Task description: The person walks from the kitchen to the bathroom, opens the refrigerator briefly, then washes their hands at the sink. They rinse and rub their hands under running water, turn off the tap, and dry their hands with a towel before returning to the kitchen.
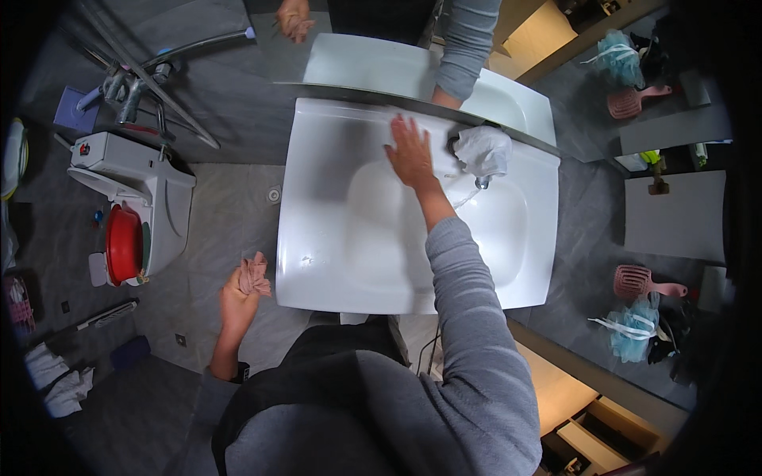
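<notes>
My left hand (235,300) grips a crumpled pink cloth (256,275), held off the left edge of the white washbasin (309,250). Over the basin's back ledge stretches my right hand (412,153), palm down with fingers spread and nothing in it. Its fingertips are near the foot of the mirror (369,65); whether the palm touches the ledge is hard to tell. Right of that hand stands a faucet (482,183) draped with a crumpled white covering (485,149). A thin stream of water runs from its spout into the bowl.
At left are a white toilet (169,208), a red plastic basin (124,245) on it, and a shower mixer with hose (172,101). A pink hairbrush (634,282) and a blue bath pouf (634,330) are at right. A floor drain (274,194) lies beside the washbasin.
</notes>
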Demonstrator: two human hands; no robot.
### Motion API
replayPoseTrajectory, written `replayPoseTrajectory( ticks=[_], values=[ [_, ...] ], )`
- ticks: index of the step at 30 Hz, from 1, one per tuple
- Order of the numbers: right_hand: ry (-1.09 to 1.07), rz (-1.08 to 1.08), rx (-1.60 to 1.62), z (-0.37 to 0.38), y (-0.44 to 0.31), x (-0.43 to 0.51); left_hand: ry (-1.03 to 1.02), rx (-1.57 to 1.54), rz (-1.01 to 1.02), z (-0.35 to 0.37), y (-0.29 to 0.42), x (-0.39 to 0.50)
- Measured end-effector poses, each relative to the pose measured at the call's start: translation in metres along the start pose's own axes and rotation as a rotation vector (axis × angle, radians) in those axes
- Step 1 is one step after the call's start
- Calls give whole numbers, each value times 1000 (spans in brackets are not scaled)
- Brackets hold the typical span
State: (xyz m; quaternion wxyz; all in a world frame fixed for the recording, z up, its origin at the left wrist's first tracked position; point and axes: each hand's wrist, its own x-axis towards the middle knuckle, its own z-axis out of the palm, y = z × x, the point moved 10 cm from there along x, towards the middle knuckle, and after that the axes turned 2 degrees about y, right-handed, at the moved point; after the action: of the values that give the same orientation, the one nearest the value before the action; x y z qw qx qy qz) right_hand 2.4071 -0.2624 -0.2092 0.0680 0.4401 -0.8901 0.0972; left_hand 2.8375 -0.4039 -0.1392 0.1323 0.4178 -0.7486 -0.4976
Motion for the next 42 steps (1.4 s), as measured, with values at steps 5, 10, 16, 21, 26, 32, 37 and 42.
replayPoseTrajectory(
  ticks=[5, 10, 16, 21, 26, 32, 37, 42],
  values=[
    [254, 445, -208, -18, 62, -41, -20, 30, 10, -22, -10, -13],
    [278, 563, -236, 7, 48, -22, 102, -164, -18, -76, -55, -38],
    [-47, -145, 265, 25, -146, -7, 94, -475, -138, -77, -75, -36],
    [-181, -535, 286, -20, -270, -145, 32, -317, -34, -65, -39, -28],
    [-393, -704, 370, -23, -299, -205, 24, -336, -33, -59, -34, -31],
    [-13, -314, -72, 25, -160, 43, 92, -298, -60, -76, -48, -36],
    [115, -256, 122, 28, -166, 40, 125, -370, -75, -81, -55, -53],
    [-158, -306, 356, -10, -295, -139, 62, -336, -74, -58, -42, -47]
  ],
)
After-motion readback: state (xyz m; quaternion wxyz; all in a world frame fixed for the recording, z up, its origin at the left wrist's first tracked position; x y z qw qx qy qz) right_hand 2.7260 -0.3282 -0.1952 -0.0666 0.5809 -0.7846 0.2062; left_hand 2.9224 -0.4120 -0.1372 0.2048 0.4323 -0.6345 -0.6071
